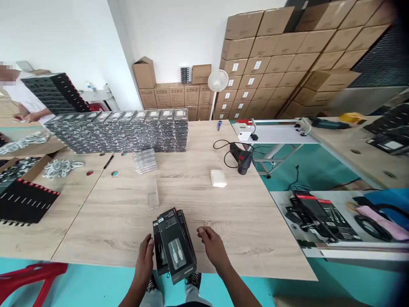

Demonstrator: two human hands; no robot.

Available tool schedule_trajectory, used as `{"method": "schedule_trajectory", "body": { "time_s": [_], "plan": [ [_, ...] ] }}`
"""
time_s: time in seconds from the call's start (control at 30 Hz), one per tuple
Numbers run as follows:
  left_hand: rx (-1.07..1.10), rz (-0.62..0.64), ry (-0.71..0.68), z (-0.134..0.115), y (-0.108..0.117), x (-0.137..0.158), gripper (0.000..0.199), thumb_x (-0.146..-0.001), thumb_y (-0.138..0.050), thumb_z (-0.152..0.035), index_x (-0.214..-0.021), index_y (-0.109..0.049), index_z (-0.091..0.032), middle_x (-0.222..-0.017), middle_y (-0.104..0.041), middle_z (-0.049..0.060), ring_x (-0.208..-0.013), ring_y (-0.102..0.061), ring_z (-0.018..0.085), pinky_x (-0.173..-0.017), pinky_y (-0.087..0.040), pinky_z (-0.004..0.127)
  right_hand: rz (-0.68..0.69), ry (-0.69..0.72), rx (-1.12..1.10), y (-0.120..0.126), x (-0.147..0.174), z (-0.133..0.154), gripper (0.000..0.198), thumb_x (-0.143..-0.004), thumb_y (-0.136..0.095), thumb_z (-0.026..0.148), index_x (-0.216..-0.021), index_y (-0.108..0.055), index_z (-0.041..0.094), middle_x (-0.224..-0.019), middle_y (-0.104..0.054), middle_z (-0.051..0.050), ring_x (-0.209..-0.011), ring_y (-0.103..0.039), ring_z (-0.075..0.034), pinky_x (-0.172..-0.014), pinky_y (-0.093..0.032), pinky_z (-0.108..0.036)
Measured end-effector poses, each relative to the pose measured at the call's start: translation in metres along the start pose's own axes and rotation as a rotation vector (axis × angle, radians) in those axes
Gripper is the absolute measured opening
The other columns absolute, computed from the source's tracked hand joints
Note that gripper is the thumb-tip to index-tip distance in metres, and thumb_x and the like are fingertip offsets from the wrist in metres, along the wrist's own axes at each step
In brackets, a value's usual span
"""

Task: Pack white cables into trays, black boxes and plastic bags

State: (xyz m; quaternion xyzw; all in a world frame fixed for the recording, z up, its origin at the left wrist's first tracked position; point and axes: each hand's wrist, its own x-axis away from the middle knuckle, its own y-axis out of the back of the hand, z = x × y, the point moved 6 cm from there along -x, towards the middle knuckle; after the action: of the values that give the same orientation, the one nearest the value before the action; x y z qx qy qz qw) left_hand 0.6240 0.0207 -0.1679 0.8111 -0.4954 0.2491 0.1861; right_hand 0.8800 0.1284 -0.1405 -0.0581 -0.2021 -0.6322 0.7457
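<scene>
A small stack of black retail boxes (174,245) with a white product picture on the top one lies at the table's front edge, its near end jutting over. My left hand (145,259) is beside the stack's left side, fingers extended and apart from one another only slightly. To the right, my right hand (213,248) hovers a little away from the boxes, its fingers curled and thumb against the forefinger, with nothing visible in them. Beyond the boxes lie a clear plastic tray (153,194) and a pile of clear trays (145,161).
A long wall of film-wrapped boxes (128,132) stands at the back left. A barcode scanner (243,160) with its cable and a white pad (218,178) lie on the right. Bundled white cables (60,168) are left. A person (32,100) works far left; a red stool (35,277) stands nearby.
</scene>
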Motion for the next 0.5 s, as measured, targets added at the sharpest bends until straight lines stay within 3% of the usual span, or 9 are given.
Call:
{"method": "schedule_trajectory", "body": {
  "time_s": [0.07,0.2,0.3,0.4,0.5],
  "plan": [
    [0.011,-0.019,-0.057,-0.019,-0.011,0.009,0.063,-0.085,-0.055,-0.062,-0.137,-0.047,-0.026,-0.148,-0.048,0.009,-0.135,-0.045,0.028,-0.100,-0.047,0.035,0.046,0.092,0.035,-0.010,0.005,0.017,0.036,-0.085,-0.056,0.053,-0.095,-0.072,0.022,-0.102,-0.072,-0.009,-0.099,-0.065,-0.027,-0.087,-0.053,-0.040],
    [0.167,0.097,0.038,-0.040,-0.049,0.027,0.057,-0.079,-0.065,-0.060,-0.122,-0.061,-0.022,-0.124,-0.068,0.011,-0.111,-0.064,0.030,-0.080,-0.055,0.036,0.077,0.211,0.082,-0.029,0.025,0.035,0.036,-0.088,-0.055,0.049,-0.108,-0.073,0.024,-0.134,-0.058,-0.009,-0.127,-0.050,-0.029,-0.108,-0.042,-0.046],
    [0.242,0.120,0.035,-0.051,-0.063,0.034,0.052,-0.079,-0.065,-0.059,-0.112,-0.065,-0.018,-0.107,-0.074,0.011,-0.095,-0.071,0.029,-0.076,-0.057,0.037,0.085,0.270,0.138,-0.036,0.034,0.039,0.040,-0.091,-0.050,0.050,-0.114,-0.071,0.025,-0.144,-0.049,-0.008,-0.137,-0.038,-0.030,-0.115,-0.035,-0.049],
    [0.287,0.103,0.000,-0.058,-0.050,0.036,0.048,-0.080,-0.065,-0.057,-0.108,-0.064,-0.018,-0.102,-0.075,0.010,-0.090,-0.072,0.027,-0.076,-0.057,0.036,0.109,0.249,0.144,-0.040,0.034,0.032,0.044,-0.092,-0.049,0.052,-0.123,-0.066,0.027,-0.149,-0.045,-0.006,-0.141,-0.034,-0.028,-0.119,-0.029,-0.049],
    [0.294,0.066,-0.017,-0.055,-0.019,0.032,0.044,-0.083,-0.063,-0.055,-0.108,-0.062,-0.020,-0.101,-0.075,0.008,-0.090,-0.072,0.026,-0.075,-0.057,0.036,0.103,0.160,0.100,-0.042,0.026,0.017,0.063,-0.088,-0.055,0.054,-0.143,-0.047,0.025,-0.153,-0.040,-0.008,-0.143,-0.032,-0.029,-0.120,-0.024,-0.051]
  ]
}}
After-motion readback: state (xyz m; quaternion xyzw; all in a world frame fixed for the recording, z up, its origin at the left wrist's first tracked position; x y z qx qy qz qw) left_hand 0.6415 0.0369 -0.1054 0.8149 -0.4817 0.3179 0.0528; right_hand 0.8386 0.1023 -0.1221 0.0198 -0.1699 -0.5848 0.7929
